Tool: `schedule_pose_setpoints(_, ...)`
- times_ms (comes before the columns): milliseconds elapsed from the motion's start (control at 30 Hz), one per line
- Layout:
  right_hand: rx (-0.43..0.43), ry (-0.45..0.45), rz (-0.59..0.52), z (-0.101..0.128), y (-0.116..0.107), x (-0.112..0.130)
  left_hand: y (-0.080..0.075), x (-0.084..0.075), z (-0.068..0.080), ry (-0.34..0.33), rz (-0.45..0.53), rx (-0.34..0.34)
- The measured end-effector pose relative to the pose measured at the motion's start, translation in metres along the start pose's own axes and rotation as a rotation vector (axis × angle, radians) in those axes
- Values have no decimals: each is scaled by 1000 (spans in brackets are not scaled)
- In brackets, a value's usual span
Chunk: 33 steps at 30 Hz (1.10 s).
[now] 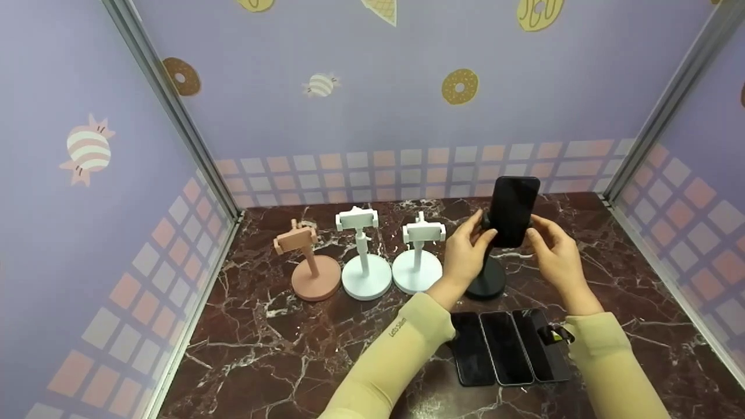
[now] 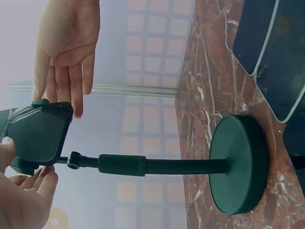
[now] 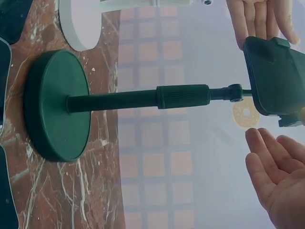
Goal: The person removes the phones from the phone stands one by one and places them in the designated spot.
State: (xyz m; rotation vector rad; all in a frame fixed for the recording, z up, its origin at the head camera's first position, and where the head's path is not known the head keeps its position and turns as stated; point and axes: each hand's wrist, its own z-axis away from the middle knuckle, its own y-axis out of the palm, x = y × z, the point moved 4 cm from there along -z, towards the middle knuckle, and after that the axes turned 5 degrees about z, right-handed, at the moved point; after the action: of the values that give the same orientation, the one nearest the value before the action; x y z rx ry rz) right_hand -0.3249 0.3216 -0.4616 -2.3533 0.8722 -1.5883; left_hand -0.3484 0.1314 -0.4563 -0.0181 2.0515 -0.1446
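Note:
A black phone [image 1: 513, 209] stands upright in the clamp of a black stand [image 1: 486, 285] with a round base, on the marble table. My left hand [image 1: 482, 234] holds the phone's left edge, thumb on the front and fingers behind at the clamp. My right hand [image 1: 536, 231] hovers by the phone's right edge with straight fingers. In the right wrist view its palm [image 3: 281, 181] is open and apart from the phone [image 3: 279, 78]. The left wrist view shows the stand's stem and base [image 2: 238, 164] side-on, with the phone [image 2: 35, 131] between both hands.
Left of the black stand are two white stands [image 1: 419, 256] [image 1: 364, 256] and a pink one [image 1: 308, 262], all without phones. Three dark phones [image 1: 506, 348] lie flat side by side near the table's front. Booth walls close in the left, back and right.

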Motion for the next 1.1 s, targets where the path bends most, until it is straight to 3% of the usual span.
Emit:
schedule_pose_setpoints(367,3,27,-19,-5,4,5,-3,-7,-10,47,-167,-22)
schedule_pose_setpoints(800,37,54,-144,-8,6,-1,-4,-8,-10,12,-103,-15)
schedule_pose_setpoints(1100,11,75,-198,-11,9,-1,-4,-7,-12,35,-85,-23)
